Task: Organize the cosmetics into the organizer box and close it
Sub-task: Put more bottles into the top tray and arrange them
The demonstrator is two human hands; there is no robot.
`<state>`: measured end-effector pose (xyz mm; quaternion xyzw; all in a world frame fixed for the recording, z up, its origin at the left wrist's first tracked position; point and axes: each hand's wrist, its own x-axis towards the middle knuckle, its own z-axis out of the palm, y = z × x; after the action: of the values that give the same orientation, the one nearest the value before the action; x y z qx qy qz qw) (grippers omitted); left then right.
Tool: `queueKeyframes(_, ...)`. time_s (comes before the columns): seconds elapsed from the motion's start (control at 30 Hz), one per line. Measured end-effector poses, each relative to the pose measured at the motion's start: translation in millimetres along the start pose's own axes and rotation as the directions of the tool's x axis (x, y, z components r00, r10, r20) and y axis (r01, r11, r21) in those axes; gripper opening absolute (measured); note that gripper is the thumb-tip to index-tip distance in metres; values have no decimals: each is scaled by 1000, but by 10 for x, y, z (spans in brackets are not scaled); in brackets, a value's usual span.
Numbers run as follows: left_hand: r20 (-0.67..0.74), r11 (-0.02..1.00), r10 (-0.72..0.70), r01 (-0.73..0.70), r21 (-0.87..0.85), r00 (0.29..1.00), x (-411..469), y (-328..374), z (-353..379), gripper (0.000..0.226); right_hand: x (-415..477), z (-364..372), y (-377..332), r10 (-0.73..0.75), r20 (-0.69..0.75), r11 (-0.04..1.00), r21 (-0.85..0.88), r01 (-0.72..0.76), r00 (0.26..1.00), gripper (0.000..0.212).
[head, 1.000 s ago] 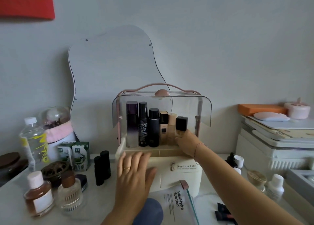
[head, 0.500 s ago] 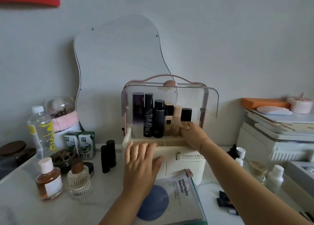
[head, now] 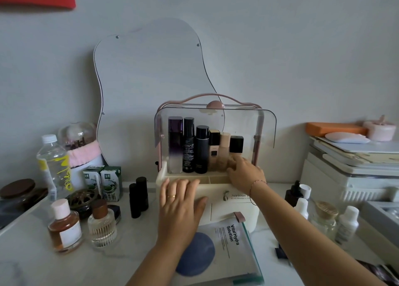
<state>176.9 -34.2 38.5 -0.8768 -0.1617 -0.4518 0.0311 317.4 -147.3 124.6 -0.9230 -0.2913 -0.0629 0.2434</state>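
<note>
Left hand rests flat and open, steadying the rigid organizer box; right hand seemingly curls around a small, likely slippery glass bottle.

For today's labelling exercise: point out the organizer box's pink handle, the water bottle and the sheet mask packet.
pink handle (head: 195, 97), head view, left part of the arch.
water bottle (head: 54, 162), head view, clear body.
sheet mask packet (head: 232, 242), head view, printed front.
</note>
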Motion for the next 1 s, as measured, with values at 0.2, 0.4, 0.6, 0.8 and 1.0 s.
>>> queueKeyframes(0.2, 1, 1000, -6, 6, 2, 1000, 2, -4, -13, 42, 36, 33, 8, 13, -5, 999, -30, -13, 1000, 28)
queueKeyframes(0.4, 17, 1000, -11, 11, -16, 1000, 9, 12, -53, 42, -132, 63, -4, -74, -178, 997, 14, 78, 981, 35)
queueKeyframes(0.6, 52, 1000, 5, -4, -24, 999, 12, 14, -109, 43, -705, 293, 156, -326, -295, 945, -91, 313, 898, 36)
queueKeyframes(0.8, 86, 999, 38, -39, 10, 996, 5, -42, -72, 50, -938, 352, 321, -416, -180, 909, -87, 407, 892, 52)
queueKeyframes(1.0, 107, 999, -18, 14, 45, 994, -3, -32, -39, 55, -1178, 185, 598, -292, -299, 933, 121, 339, 909, 43)
